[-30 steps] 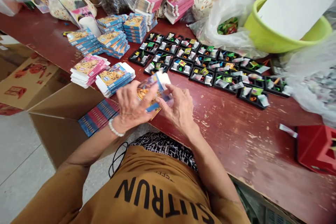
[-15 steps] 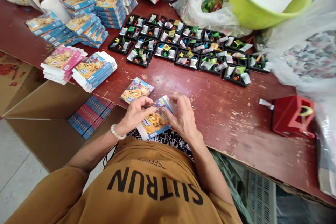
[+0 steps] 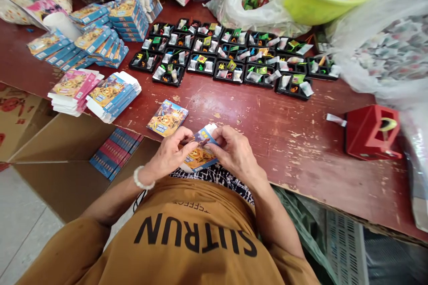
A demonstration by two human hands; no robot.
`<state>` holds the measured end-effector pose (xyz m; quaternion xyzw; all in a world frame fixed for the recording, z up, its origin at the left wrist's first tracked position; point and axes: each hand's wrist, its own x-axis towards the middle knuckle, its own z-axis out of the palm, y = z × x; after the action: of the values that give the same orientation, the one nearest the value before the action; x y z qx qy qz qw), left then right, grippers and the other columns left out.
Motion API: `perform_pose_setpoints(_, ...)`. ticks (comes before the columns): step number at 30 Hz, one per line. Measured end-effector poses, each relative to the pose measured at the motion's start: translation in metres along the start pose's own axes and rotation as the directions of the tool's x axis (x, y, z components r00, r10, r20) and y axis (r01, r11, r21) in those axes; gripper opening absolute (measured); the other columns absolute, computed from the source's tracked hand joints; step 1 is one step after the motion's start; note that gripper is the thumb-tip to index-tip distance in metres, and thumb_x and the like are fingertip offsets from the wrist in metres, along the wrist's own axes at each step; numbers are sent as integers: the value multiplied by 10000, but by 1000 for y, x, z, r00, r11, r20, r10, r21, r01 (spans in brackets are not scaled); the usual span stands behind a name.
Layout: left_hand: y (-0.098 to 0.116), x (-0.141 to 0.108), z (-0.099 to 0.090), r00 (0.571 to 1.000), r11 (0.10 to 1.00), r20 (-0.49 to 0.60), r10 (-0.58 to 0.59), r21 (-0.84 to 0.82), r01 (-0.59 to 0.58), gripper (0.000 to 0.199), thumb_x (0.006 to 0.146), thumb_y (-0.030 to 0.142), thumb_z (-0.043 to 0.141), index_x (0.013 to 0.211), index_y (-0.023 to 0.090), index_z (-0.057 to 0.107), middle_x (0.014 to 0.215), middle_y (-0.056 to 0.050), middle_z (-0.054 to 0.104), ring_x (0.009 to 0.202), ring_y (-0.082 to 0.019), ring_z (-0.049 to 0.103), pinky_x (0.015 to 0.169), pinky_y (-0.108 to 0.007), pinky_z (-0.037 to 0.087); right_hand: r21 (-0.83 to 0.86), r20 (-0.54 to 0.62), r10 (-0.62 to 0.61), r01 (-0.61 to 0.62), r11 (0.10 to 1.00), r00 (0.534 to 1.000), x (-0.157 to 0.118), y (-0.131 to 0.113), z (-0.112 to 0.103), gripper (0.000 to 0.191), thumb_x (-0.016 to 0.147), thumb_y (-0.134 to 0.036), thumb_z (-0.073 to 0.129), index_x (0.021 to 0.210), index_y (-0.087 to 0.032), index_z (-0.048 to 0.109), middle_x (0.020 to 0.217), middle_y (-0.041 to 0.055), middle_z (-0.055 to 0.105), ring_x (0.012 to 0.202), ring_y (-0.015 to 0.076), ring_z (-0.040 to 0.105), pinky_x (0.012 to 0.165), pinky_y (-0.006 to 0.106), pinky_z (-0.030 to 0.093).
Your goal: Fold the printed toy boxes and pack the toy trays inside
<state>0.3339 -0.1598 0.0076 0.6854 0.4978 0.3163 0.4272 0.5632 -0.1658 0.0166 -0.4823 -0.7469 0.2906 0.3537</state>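
Note:
Close to my body, at the table's front edge, I hold a small blue-and-yellow printed carton (image 3: pixel 199 158) between both hands. My left hand (image 3: pixel 172 153) pinches its left side, thumb lying across the front. My right hand (image 3: pixel 236 153) grips the right side, thumb on the printed face and fingers behind. White cardboard flaps (image 3: pixel 210 128) stick out at the carton's far end. Just beyond my left hand, a similar printed carton (image 3: pixel 167 118) lies flat on the table. Whether anything is inside the held carton cannot be seen.
Black trays (image 3: pixel 228 69) with small wrapped pieces stand in rows. Flat blue cartons (image 3: pixel 113 93) and pink ones (image 3: pixel 72 87) lie left, near stacked boxes (image 3: pixel 129 15). A red tape dispenser (image 3: pixel 366 136) sits right. Below the edge is an open cardboard box (image 3: pixel 60 142).
The view has shifted slightly. The held carton has tipped, so less of its near end shows and its far flaps stand out more. Both hands keep their hold on it.

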Motion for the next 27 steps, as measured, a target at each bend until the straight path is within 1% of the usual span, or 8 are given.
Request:
perform_pose_setpoints(2,2,10,-20,926,996,378,-16,-71,46,235,928,381,712,1091,214,687,950,-27,727,846,-175,680,755,-292,568,40,18,-102,101,994,995,1,-7,-8,87,954,-181,716,933,-209,637,801,-3,631,728,169,568,703,321,432)
perform_pose_setpoints(4,4,21,-34,758,974,648,68,-207,89,515,804,411,846,1261,237,686,1089,-59,764,988,-240,729,848,-351,610,33,-19,-205,205,978,979,1,-15,-11,67,998,-209,691,942,-211,654,852,18,657,784,185,599,744,336,450)
perform_pose_setpoints(7,5,28,-34,633,891,740,229,-421,169,635,713,516,905,1256,237,731,1095,-75,779,1059,-307,744,910,-405,624,-12,-68,-278,277,961,958,1,-25,-8,94,1024,-211,662,932,-206,645,899,45,689,848,210,634,786,357,465)
perform_pose_setpoints(13,7,21,-11,705,837,681,200,-493,239,944,748,496,864,1586,283,487,1564,-110,575,1464,-388,526,1189,-510,484,50,192,-244,239,970,950,0,-23,-18,51,996,-200,692,1014,-202,645,1038,50,773,968,223,698,899,385,459)
perform_pose_setpoints(18,6,29,-13,603,941,775,190,-319,113,1172,734,392,887,1700,317,227,1763,-112,290,1628,-396,272,1305,-557,314,169,595,-245,178,969,766,14,-9,-34,235,923,-288,814,1150,-255,759,1090,22,802,1000,219,722,867,332,509)
perform_pose_setpoints(22,6,31,-12,635,962,763,123,-248,111,1159,688,345,924,1668,271,309,1632,-161,494,1487,-390,504,1229,-546,424,167,689,-213,134,977,692,20,0,-33,80,950,-245,764,1023,-227,792,945,12,794,839,182,701,779,299,514)
perform_pose_setpoints(24,8,29,-12,669,931,741,59,-282,231,968,704,335,913,1564,233,480,1399,-138,689,1246,-325,688,1067,-460,566,203,674,-209,95,975,709,18,2,-33,125,1015,-294,694,1028,-203,779,914,15,780,798,167,679,764,296,508)
perform_pose_setpoints(27,8,25,-10,782,871,623,-37,-363,331,616,725,298,900,1291,183,688,1073,-76,791,953,-225,747,886,-354,623,206,432,-198,117,971,880,12,5,-30,226,1012,-410,709,972,-192,757,908,29,753,823,181,665,807,334,519)
